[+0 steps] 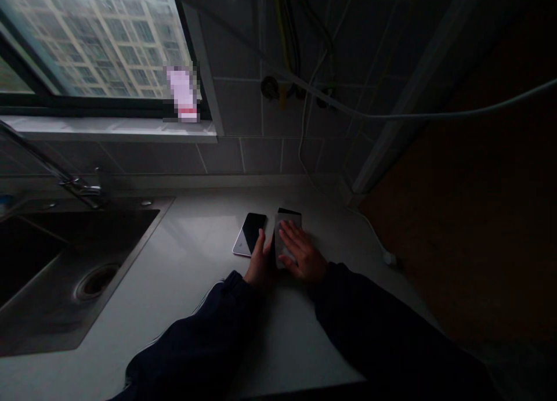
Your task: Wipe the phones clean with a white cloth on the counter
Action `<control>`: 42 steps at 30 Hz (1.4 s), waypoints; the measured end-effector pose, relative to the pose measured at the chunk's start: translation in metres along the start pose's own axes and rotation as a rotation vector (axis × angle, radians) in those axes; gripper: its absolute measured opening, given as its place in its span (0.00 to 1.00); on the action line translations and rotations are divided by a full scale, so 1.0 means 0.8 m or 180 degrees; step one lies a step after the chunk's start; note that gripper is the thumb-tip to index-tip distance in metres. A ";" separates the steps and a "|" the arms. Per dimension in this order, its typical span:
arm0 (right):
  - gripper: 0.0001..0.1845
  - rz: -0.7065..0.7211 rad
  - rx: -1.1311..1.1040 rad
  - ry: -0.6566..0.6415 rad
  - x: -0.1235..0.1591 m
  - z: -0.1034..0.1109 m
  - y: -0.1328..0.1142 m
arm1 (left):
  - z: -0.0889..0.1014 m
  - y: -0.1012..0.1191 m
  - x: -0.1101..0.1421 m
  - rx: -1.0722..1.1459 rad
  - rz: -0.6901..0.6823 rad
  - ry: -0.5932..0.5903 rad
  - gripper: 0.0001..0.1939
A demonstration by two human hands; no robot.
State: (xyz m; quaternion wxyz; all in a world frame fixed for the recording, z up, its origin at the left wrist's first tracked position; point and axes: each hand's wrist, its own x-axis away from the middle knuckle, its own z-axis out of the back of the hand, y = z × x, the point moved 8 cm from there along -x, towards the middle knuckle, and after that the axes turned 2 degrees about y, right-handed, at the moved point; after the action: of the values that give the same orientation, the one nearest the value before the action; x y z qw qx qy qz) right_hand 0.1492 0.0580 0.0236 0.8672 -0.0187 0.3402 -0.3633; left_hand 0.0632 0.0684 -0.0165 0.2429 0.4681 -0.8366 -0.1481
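Note:
A black-screened smartphone (252, 231) with a pale rim lies on the white counter. Just right of it, a flat grey rectangular piece (282, 247) covers most of a thin dark slab (290, 211), whose black edge shows at the top and left. Whether the grey piece is a cloth or a cover, I cannot tell in this dim light. My left hand (259, 263) grips the slab's lower left side, thumb raised near the phone, other fingers mostly hidden. My right hand (301, 255) rests on the grey piece, fingers stretched out flat and thumb apart.
To the left is a steel sink (167, 206) with a faucet (82, 189). A window with a sill (108, 127) is above it. A white cable (374, 116) hangs across the right, and a white plug-like piece (389, 257) sits by the counter's right edge.

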 end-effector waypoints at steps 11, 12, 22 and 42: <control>0.42 -0.0117 0.0056 0.0217 0.001 0.012 0.008 | -0.017 -0.014 0.001 -0.0312 -0.0318 -0.0318 0.28; 0.42 -0.0070 0.0028 0.0137 0.002 0.008 0.004 | -0.012 -0.013 -0.001 -0.0269 -0.0272 -0.0232 0.28; 0.34 0.0387 -0.0488 -0.0390 0.005 -0.013 -0.050 | 0.019 0.001 0.000 0.0346 0.0103 0.0564 0.40; 0.35 0.0011 -0.0122 0.0217 0.002 0.011 0.010 | -0.002 -0.016 0.000 -0.0135 -0.0191 -0.0102 0.26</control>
State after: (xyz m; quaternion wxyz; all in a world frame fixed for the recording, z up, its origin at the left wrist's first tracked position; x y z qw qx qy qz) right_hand 0.1603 0.0606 0.0273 0.8551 -0.0223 0.3765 -0.3557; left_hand 0.0735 0.0618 -0.0215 0.2348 0.4852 -0.8227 -0.1805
